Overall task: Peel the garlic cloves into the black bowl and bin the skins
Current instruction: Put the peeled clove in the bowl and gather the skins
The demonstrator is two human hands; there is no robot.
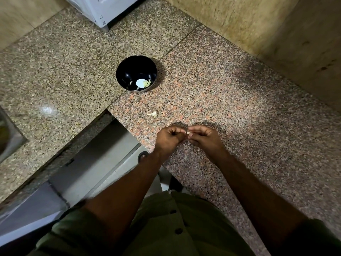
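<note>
- Nearest, left hand (168, 138) and right hand (203, 137) both pinch one garlic clove (187, 133) over the granite counter (239, 108).
- Beyond lies an unpeeled clove (153, 113).
- Farthest, black bowl (127, 71) holds peeled cloves (146, 83).

The bench (221, 89) under my arms is speckled granite, polished, with a soft glare on its left slab. The black bowl (129, 69) is glossy and smooth, throwing a bright highlight inside. The garlic piece (153, 113) lying loose wears dry, papery skin. My shirt (175, 228) is matt green cloth.
</note>
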